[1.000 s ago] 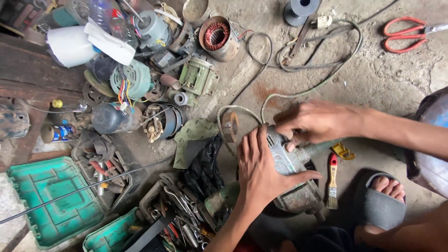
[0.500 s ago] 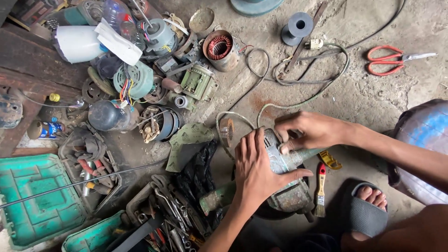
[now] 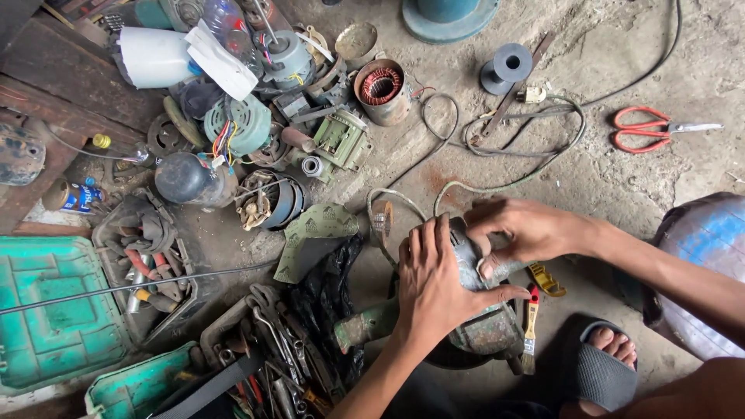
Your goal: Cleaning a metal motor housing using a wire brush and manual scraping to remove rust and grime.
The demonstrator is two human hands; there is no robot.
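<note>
— Looking down, where did we have the grey motor housing [image 3: 471, 268]?

— On the dirt floor [image 3: 621, 186], just in front of our sandalled foot [image 3: 601, 368] and beside the small red-handled brush [image 3: 530, 326]. Both our hands were on it.

— How were the fingers set?

— Our left hand [image 3: 434, 283] lay flat over the housing's top, fingers spread and pressing, thumb hooked round the side nearest the brush; it was holding rather than clenched. Our right hand [image 3: 528, 229] came in from the far side of the housing, fingertips curled onto its upper edge. We could not tell whether they pinched a small part there.

— And its long axis?

— It ran from the rusty green base [image 3: 365, 326] near the black bag [image 3: 330, 287] up toward the right fingers, so the right hand sat nearer the working end. The red scissors [image 3: 648, 130] lay well apart, beyond the tangled cable [image 3: 528, 147].
</note>
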